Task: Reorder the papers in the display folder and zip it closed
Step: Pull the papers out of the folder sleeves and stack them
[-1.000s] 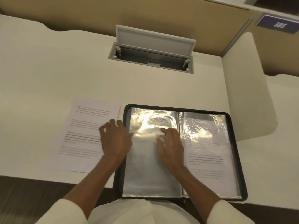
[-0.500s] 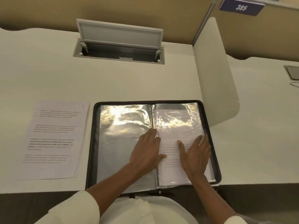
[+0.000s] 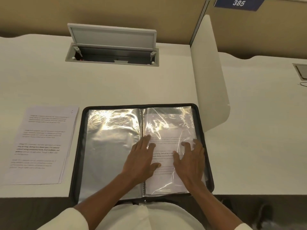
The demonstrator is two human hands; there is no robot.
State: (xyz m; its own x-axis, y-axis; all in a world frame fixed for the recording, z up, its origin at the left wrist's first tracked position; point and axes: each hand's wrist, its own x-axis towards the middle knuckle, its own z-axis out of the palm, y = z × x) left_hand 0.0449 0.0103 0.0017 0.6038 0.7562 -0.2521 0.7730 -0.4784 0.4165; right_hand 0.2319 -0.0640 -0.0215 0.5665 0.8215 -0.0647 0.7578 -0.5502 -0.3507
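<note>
The black zip display folder [image 3: 83,146] lies open at the desk's front edge. Its left plastic sleeve [image 3: 109,146] looks empty and glares with light. The right sleeve holds a printed paper [image 3: 167,143]. My left hand [image 3: 141,160] rests flat over the spine and the inner edge of the right page, fingers straight. My right hand [image 3: 189,163] lies on the right page near its outer edge, fingers spread on the plastic. A small stack of printed papers [image 3: 43,143] sits on the desk left of the folder, apart from both hands.
An open cable hatch [image 3: 113,50] with its lid raised sits in the desk behind the folder. A white divider panel [image 3: 211,72] stands right of the folder. Beyond it is another desk [image 3: 265,130]. The near desk edge runs under the folder's bottom.
Both hands have moved from the left sleeve to the right page. In the last half second they shifted only slightly. The loose papers stay put.
</note>
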